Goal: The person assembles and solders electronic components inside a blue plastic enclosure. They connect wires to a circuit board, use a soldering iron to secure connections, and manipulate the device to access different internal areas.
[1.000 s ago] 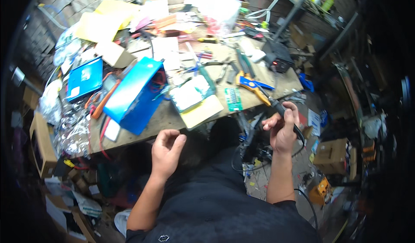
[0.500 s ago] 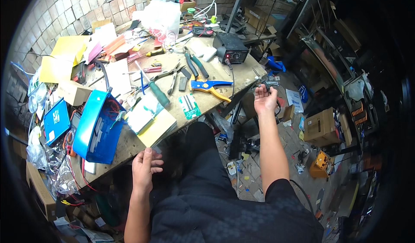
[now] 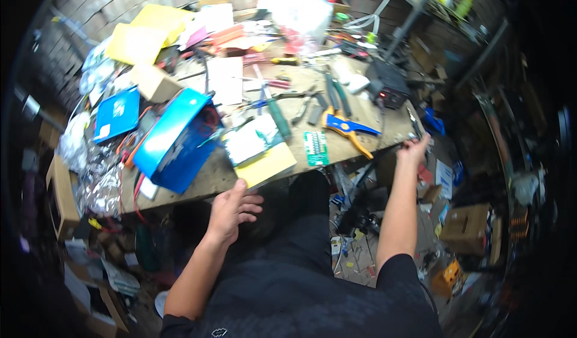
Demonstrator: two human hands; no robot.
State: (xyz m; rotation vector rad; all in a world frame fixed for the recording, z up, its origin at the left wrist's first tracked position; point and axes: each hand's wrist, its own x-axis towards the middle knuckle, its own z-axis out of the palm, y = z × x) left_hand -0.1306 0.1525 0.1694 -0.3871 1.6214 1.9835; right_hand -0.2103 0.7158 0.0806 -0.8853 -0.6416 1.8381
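Observation:
My left hand (image 3: 232,210) is at the front edge of the workbench, just below a yellow pad (image 3: 267,163) with white packets on it. Its fingers are apart and nothing is in them. At the bench's right corner my right hand (image 3: 413,150) is closed around the lower end of a slim dark tool (image 3: 414,120), which points up and away; blur hides its exact kind. A black power unit (image 3: 387,84) with a lit red lamp stands just beyond that hand. Between the hands lie a green circuit board (image 3: 316,148) and blue-and-orange wire strippers (image 3: 350,127).
An open blue case (image 3: 177,142) with wires inside tilts at the left, near a blue lid (image 3: 117,114). Pliers (image 3: 338,94), a green-handled tool (image 3: 278,118) and papers crowd the bench. Cardboard boxes (image 3: 466,227) and scraps cover the floor at right.
My view has swung, so the bench appears farther right. My right hand has turned and closed around the dark tool at the bench corner. The left hand stays by the front edge, fingers apart.

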